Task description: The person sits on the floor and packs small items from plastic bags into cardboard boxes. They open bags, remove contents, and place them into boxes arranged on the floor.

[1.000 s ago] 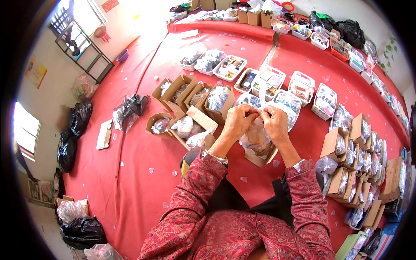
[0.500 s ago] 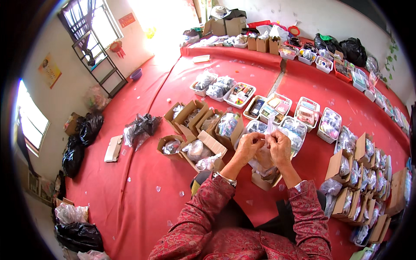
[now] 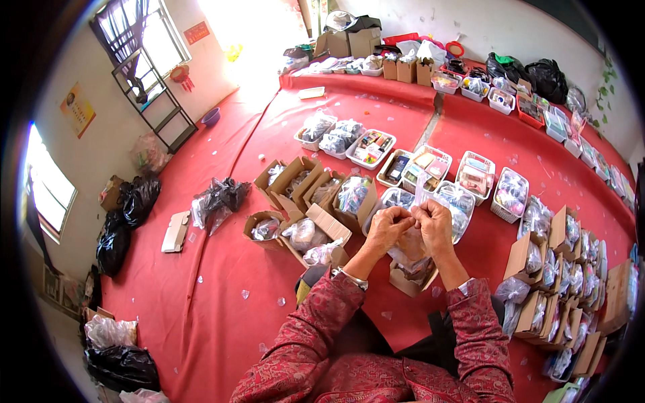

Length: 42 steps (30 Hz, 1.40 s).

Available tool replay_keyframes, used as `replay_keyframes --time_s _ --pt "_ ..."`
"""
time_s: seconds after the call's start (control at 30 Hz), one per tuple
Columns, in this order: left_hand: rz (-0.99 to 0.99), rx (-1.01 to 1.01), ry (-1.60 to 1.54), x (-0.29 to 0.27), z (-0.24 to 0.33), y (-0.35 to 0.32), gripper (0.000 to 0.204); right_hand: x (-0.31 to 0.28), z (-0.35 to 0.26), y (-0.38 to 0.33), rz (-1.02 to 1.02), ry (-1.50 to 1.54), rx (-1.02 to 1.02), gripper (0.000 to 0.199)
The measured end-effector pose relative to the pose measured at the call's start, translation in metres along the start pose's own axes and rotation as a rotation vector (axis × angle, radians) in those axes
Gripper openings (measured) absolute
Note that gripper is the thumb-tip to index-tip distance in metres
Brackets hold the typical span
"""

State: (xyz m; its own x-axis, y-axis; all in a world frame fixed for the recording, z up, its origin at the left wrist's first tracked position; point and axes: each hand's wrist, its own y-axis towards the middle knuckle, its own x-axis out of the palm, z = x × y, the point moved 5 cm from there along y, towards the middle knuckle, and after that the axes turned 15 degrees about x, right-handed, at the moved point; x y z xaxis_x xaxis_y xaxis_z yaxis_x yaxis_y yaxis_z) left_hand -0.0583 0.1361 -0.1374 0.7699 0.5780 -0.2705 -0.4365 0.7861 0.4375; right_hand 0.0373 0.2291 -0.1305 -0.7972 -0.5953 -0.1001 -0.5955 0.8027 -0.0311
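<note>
My left hand (image 3: 388, 227) and my right hand (image 3: 436, 225) are raised close together, both pinching a small clear plastic bag (image 3: 410, 246) that hangs between them. Under the bag sits an open cardboard box (image 3: 411, 279) with small items inside. What the bag holds is too small to tell. Both forearms wear dark red patterned sleeves and come in from the lower edge. A bracelet shows on my left wrist.
Open cardboard boxes (image 3: 302, 201) with bagged goods stand to my left. White trays (image 3: 430, 168) of small items lie ahead in a row. More boxes (image 3: 557, 269) line the right. Black bags (image 3: 124, 215) sit by the left wall. The red cloth (image 3: 222, 302) covers the floor.
The view has tilted upward, so the hands sit lower in the picture. Both hands stay together on the clear bag over the box.
</note>
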Motion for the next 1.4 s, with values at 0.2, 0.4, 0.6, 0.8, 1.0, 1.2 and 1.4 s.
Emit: replay_keyframes --time_s 0.2,0.4,0.6,0.8,1.0,1.2,1.4 --pt "0.076 -0.083 -0.051 -0.003 -0.014 -0.004 0.019 0.002 0.005 0.004 -0.119 0.172 0.155 0.009" --pt "0.127 -0.149 -0.235 -0.002 -0.024 -0.005 0.017 0.000 0.000 0.000 -0.057 -0.292 -0.096 0.017" --pt "0.086 -0.095 -0.084 -0.003 -0.035 -0.006 0.018 0.016 -0.029 -0.029 0.089 -0.813 -0.694 0.022" --pt "0.032 -0.033 0.018 -0.003 -0.019 -0.003 0.018 0.012 -0.015 -0.022 0.128 -0.892 -0.636 0.020" --pt "0.047 -0.071 -0.059 -0.003 -0.017 -0.003 0.018 0.011 -0.015 -0.021 0.198 -0.843 -0.688 0.013" --pt "0.060 -0.052 -0.065 -0.003 -0.026 -0.005 0.018 0.011 -0.017 -0.020 0.136 -0.763 -0.545 0.014" --pt "0.041 -0.043 -0.014 -0.004 -0.020 -0.004 0.016 0.004 -0.022 -0.015 -0.008 -0.512 -0.335 0.014"
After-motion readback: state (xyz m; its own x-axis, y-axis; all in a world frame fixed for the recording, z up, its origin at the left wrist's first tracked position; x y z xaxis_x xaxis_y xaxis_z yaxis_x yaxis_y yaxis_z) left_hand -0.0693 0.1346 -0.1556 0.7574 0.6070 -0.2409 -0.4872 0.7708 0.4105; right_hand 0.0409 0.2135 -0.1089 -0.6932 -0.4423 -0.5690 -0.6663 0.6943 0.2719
